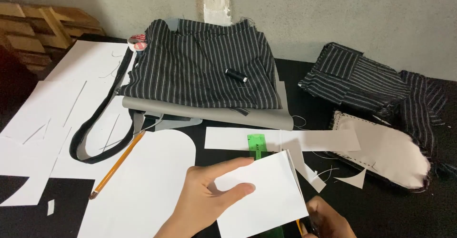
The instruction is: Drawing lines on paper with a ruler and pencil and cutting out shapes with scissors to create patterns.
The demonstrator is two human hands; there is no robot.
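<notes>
Your left hand (202, 202) pinches the white paper piece (259, 195): thumb on top, index finger stretched along its upper edge, the rest under it. The paper sits at 6 o'clock in the view, tilted, its right edge lifted off the black table (381, 204).

Your right hand (328, 219) is at 5 o'clock, just beside the paper's lower right corner, curled around something with a yellow tip (300, 226). Mostly cut off by the frame edge, so can't tell what it is.

A green ruler (257, 145) pokes out from behind the paper at 12 o'clock of it, lying across a long white paper strip (281, 139).

At 9 o'clock of your left hand: a pencil (116, 164) lying diagonally on a large rounded white pattern sheet (143, 185).

Further up at 12 o'clock: folded black striped fabric (204, 69) on grey material (266, 116), with a black thread spool (236, 75) on top.

At 3 o'clock: a beige stitched piece (385, 152), with more striped fabric (357, 78) behind it.
</notes>
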